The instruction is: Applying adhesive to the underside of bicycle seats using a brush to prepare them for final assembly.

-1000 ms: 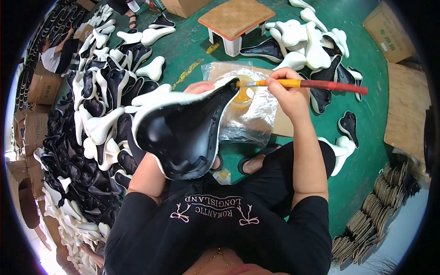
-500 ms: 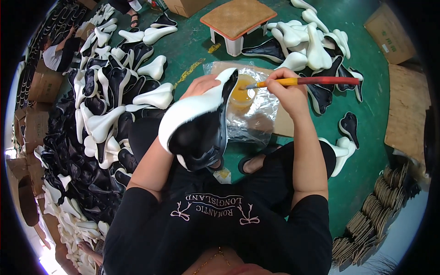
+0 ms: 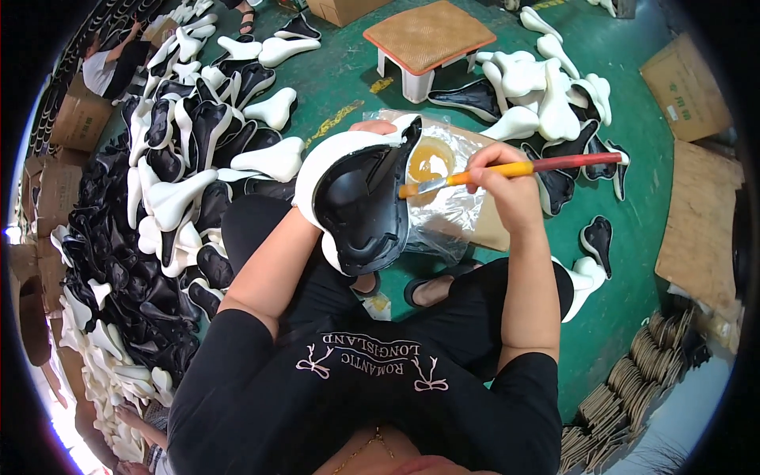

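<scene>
My left hand (image 3: 374, 127) grips a bicycle saddle (image 3: 360, 207) from behind, so most of its fingers are hidden. The saddle's black hollow underside faces up toward me, with white foam around its edge. Between the fingers of my right hand (image 3: 507, 180) is a paintbrush (image 3: 514, 169) with a yellow and red handle. Its bristles touch or nearly touch the right rim of the black shell. Just beyond the brush stands a round tub (image 3: 432, 158) of yellowish liquid, on clear plastic film (image 3: 451, 214) spread over cardboard (image 3: 492, 229).
White and black saddle parts (image 3: 182, 202) lie heaped on my left, beside a black pile (image 3: 127, 261). Another heap (image 3: 546, 95) is at the far right, near a stool (image 3: 430, 36). Stacked cardboard pieces (image 3: 625, 396) stand at lower right. Another person (image 3: 107, 70) sits far left.
The brush has left the tub and come to the saddle's rim. My left hand has turned the saddle so that its hollow underside shows more.
</scene>
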### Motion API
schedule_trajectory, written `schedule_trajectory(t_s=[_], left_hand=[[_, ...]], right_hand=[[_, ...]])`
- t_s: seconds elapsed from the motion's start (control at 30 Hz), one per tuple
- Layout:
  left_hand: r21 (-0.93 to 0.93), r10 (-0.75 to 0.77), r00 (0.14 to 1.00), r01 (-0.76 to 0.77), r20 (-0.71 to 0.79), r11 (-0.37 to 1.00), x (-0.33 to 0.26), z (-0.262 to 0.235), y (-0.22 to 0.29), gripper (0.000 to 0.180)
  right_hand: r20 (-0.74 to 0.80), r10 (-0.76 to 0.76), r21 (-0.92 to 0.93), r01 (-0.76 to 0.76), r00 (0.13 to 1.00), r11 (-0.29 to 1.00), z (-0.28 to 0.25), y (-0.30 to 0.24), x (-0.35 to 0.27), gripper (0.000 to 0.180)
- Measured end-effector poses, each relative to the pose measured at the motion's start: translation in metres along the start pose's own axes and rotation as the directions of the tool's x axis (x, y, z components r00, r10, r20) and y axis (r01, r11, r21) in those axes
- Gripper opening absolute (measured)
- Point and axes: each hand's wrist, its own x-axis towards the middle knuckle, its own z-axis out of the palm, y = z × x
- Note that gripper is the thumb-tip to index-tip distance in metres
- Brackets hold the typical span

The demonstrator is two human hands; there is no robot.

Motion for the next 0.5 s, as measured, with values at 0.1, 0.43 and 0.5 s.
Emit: schedule_trajectory(t_s=[0.1, 0.43, 0.5], left_hand=[[0.301, 0.171, 0.984, -0.179, 0.054, 0.937, 0.005, 0.006, 0.0, 0.044], [0.382, 0.055, 0.995, -0.019, -0.083, 0.924, 0.013, -0.006, 0.016, 0.044], [0.408, 0.084, 0.988, -0.025, -0.127, 0.912, 0.013, -0.01, 0.009, 0.044]], right_hand=[[-0.084, -0.035, -0.154, 0.022, 0.996, 0.988, 0.005, 0.003, 0.003, 0.006], [0.377, -0.263, -0.505, 0.436, 0.888, 0.745, 0.031, -0.031, -0.018, 0.01], [0.396, -0.262, -0.501, 0.446, 0.88, 0.741, 0.038, -0.034, -0.02, 0.01]])
